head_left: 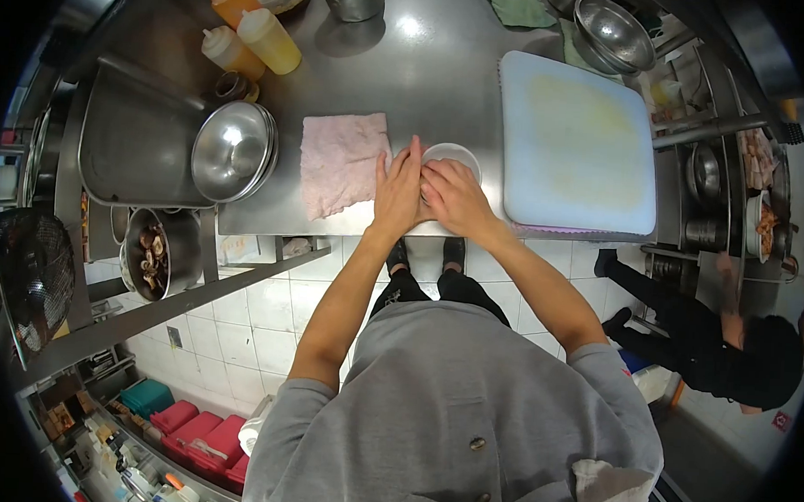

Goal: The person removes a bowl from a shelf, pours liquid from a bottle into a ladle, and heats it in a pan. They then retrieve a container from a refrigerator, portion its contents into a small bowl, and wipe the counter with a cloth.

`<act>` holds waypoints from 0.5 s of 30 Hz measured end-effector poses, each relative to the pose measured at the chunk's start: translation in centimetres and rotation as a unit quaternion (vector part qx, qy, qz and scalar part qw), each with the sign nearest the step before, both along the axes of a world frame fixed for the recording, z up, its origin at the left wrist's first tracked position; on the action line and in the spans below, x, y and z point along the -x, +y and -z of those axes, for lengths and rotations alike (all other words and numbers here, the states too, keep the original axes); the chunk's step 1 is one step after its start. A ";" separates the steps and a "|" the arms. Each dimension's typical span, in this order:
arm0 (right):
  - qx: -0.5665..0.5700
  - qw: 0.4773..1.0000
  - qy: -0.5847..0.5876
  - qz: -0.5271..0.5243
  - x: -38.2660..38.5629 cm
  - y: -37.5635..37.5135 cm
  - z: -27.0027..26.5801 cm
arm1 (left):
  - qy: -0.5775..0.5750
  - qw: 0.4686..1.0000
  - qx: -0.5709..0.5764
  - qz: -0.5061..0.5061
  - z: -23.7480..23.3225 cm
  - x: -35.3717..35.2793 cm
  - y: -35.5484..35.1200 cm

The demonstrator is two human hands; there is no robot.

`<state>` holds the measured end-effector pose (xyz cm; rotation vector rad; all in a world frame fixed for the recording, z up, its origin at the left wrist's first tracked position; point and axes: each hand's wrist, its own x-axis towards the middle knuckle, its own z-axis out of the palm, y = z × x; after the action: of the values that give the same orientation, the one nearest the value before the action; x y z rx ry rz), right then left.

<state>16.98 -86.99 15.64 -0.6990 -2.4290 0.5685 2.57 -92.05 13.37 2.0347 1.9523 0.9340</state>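
Observation:
My left hand [398,190] stands on edge at the counter's front edge, its fingers stretched out and pointing away from me. Against its palm presses my right hand [459,198], fingers bent and close together. Whatever lies between the two palms, if anything, is hidden. Just beyond my right fingers is a small white bowl [460,153], partly covered by that hand; its contents do not show. A pink cloth [341,163] lies flat just left of my left hand. To the right of my hands rests a large pale-blue cutting board [579,147].
Stacked metal bowls [231,151] and a rectangular steel basin [138,141] are on the left. Squeeze bottles [269,41] and a metal pot [353,1] stand at the back. More bowls [614,34] sit back right. A person in black [725,346] is at the right.

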 end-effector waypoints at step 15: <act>0.031 0.984 -0.029 0.175 0.6 -3.2 0.7 | 0.037 0.999 0.013 0.000 0.3 0.1 0.1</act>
<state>16.40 -90.16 14.91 -1.1533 -2.2719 0.4858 2.47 -91.91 13.08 2.0839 1.9894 0.8405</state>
